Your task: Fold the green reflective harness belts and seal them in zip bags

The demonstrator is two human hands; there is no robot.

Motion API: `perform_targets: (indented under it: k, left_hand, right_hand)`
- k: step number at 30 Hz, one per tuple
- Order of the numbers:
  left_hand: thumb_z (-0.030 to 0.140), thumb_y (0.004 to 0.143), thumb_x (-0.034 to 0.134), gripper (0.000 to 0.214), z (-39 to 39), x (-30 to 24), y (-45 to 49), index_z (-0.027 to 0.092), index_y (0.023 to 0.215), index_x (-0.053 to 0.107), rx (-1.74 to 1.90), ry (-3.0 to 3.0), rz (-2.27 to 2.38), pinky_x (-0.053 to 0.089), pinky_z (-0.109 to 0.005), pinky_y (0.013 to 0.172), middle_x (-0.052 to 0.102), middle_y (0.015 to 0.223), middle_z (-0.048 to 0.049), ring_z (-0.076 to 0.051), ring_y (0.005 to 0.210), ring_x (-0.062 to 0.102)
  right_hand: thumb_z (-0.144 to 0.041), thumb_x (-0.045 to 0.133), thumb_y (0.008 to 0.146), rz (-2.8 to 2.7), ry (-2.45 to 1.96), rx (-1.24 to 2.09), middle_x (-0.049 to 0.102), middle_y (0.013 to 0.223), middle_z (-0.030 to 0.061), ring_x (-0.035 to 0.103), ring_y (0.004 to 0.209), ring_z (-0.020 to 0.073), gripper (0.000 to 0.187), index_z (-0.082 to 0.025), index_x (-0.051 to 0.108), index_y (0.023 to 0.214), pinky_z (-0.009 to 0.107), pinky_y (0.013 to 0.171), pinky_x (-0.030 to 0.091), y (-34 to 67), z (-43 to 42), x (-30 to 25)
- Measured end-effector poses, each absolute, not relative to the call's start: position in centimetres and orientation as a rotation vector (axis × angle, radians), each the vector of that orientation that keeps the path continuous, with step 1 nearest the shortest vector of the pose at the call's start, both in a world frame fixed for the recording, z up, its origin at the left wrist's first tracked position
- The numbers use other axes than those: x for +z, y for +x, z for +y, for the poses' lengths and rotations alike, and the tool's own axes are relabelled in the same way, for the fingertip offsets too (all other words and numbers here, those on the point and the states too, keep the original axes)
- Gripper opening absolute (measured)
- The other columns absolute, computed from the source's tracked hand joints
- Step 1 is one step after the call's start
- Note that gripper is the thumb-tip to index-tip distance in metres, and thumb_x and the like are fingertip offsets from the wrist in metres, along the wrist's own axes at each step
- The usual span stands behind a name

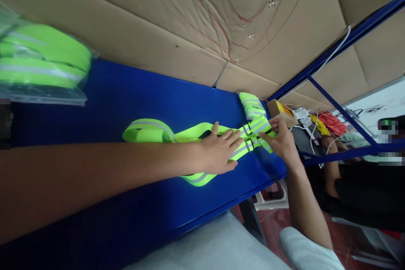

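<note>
A neon-yellow reflective strap [198, 179] with a grey stripe lies in loops across the blue table. My left hand [220, 149] rests flat on it with fingers spread, pressing the layers down and covering part of them. Just beyond those fingertips, two dark buckles [249, 145] sit side by side on the bands. At the strap's right end, my right hand [283, 140] has its thumb and fingers around the yellow webbing near the buckles. A large loop of strap curls to the left, above my left forearm.
A bagged bundle of yellow straps [44, 61] stands at far left. A smaller yellow roll [252, 105] and a cardboard box [281, 112] are at the table's far right. Beyond the blue frame [341, 109], another person's hand [330, 144] is near red and yellow material.
</note>
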State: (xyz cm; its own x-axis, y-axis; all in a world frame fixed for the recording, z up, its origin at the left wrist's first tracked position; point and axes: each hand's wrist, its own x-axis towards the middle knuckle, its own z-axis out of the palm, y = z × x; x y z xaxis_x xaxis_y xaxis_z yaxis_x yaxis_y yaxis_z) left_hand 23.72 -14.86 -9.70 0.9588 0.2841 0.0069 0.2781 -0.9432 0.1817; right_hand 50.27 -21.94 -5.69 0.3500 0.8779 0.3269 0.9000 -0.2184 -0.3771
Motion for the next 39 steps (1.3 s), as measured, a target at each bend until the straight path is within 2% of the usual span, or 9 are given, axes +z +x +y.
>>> perform_targets:
  k: [9, 14, 18, 21, 24, 28, 33, 37, 39]
  left_hand:
    - [0.048, 0.106, 0.033, 0.067, -15.7, -10.3, 25.4, 0.013, 0.163, 0.030, 0.200, 2.936, 0.539, 0.024, -0.074, 0.121, 0.023, 0.172, -0.0171, -0.037, 0.159, 0.023]
    - [0.041, 0.105, 0.038, 0.058, -16.1, -10.4, 25.0, 0.010, 0.153, 0.045, 0.376, 2.934, 0.569, 0.029, -0.073, 0.118, 0.041, 0.161, -0.0244, -0.039, 0.151, 0.036]
    - [0.039, 0.102, 0.047, 0.057, -16.4, -10.6, 24.6, 0.006, 0.149, 0.047, 0.534, 2.857, 0.591, 0.030, -0.072, 0.118, 0.050, 0.150, -0.0247, -0.040, 0.141, 0.045]
    - [0.042, 0.100, 0.050, 0.059, -16.2, -10.6, 24.3, 0.004, 0.146, 0.048, 0.491, 2.818, 0.562, 0.029, -0.068, 0.119, 0.057, 0.140, -0.0227, -0.038, 0.133, 0.052]
    - [0.047, 0.100, 0.051, 0.066, -15.7, -10.2, 24.0, 0.006, 0.151, 0.045, 0.431, 2.833, 0.531, 0.028, -0.067, 0.121, 0.050, 0.150, -0.0246, -0.041, 0.141, 0.046]
    - [0.065, 0.095, 0.055, 0.087, -15.3, -9.5, 23.7, 0.017, 0.163, 0.032, 0.228, 2.827, 0.703, 0.025, -0.067, 0.122, 0.025, 0.168, -0.0277, -0.051, 0.154, 0.026]
    - [0.070, 0.097, 0.045, 0.093, -15.7, -9.7, 23.8, 0.018, 0.168, 0.013, 0.101, 2.844, 0.782, 0.019, -0.068, 0.124, 0.023, 0.168, -0.0273, -0.044, 0.158, 0.023]
    - [0.069, 0.100, 0.039, 0.093, -15.7, -10.3, 23.7, 0.009, 0.167, 0.016, 0.162, 2.817, 0.753, 0.018, -0.068, 0.126, 0.020, 0.170, -0.0237, -0.040, 0.160, 0.021]
    - [0.066, 0.102, 0.037, 0.087, -15.6, -10.2, 23.4, 0.003, 0.162, 0.029, 0.221, 2.838, 0.737, 0.020, -0.064, 0.126, 0.026, 0.168, -0.0255, -0.040, 0.158, 0.024]
  right_hand:
    - [-0.034, 0.049, 0.102, -1.942, -2.223, -0.755, 0.069, 0.107, 0.0162, 0.062, 0.099, 0.0313, 0.027, -0.020, 0.066, 0.119, 0.038, 0.076, 0.047, 43.7, -22.5, -7.3]
    - [-0.039, 0.041, 0.108, -2.129, -2.039, -0.298, 0.073, 0.111, 0.0122, 0.067, 0.104, 0.0264, 0.035, -0.023, 0.070, 0.120, 0.037, 0.087, 0.051, 43.1, -23.3, -6.5]
    - [-0.043, 0.060, 0.098, -1.983, -1.987, 0.053, 0.072, 0.106, 0.0089, 0.066, 0.103, 0.0258, 0.024, -0.024, 0.073, 0.103, 0.042, 0.097, 0.049, 45.7, -22.3, -6.5]
    - [-0.054, 0.074, 0.084, -1.810, -2.026, 0.114, 0.067, 0.123, 0.0127, 0.061, 0.115, 0.0291, 0.051, -0.020, 0.066, 0.120, 0.045, 0.098, 0.050, 48.0, -21.1, -7.3]
    - [-0.059, 0.082, 0.074, -1.608, -2.102, 0.407, 0.064, 0.132, 0.0126, 0.059, 0.119, 0.0289, 0.077, -0.019, 0.059, 0.136, 0.042, 0.097, 0.050, 48.9, -20.4, -7.6]
    - [-0.060, 0.083, 0.073, -1.503, -2.118, 0.679, 0.072, 0.105, 0.0040, 0.064, 0.097, 0.0230, 0.056, -0.019, 0.071, 0.110, 0.033, 0.083, 0.051, 48.8, -20.5, -6.7]
    - [-0.056, 0.086, 0.070, -1.284, -2.085, 0.743, 0.073, 0.098, 0.0030, 0.067, 0.089, 0.0219, 0.054, -0.019, 0.070, 0.107, 0.030, 0.075, 0.052, 49.5, -21.1, -6.1]
    - [-0.056, 0.088, 0.067, -1.149, -2.032, 0.817, 0.075, 0.095, 0.0044, 0.069, 0.082, 0.0224, 0.055, -0.020, 0.069, 0.105, 0.030, 0.069, 0.053, 50.5, -21.7, -6.4]
    - [-0.054, 0.090, 0.066, -1.105, -1.992, 0.863, 0.076, 0.096, 0.0045, 0.070, 0.081, 0.0218, 0.056, -0.020, 0.069, 0.105, 0.029, 0.069, 0.054, 50.9, -21.9, -6.5]
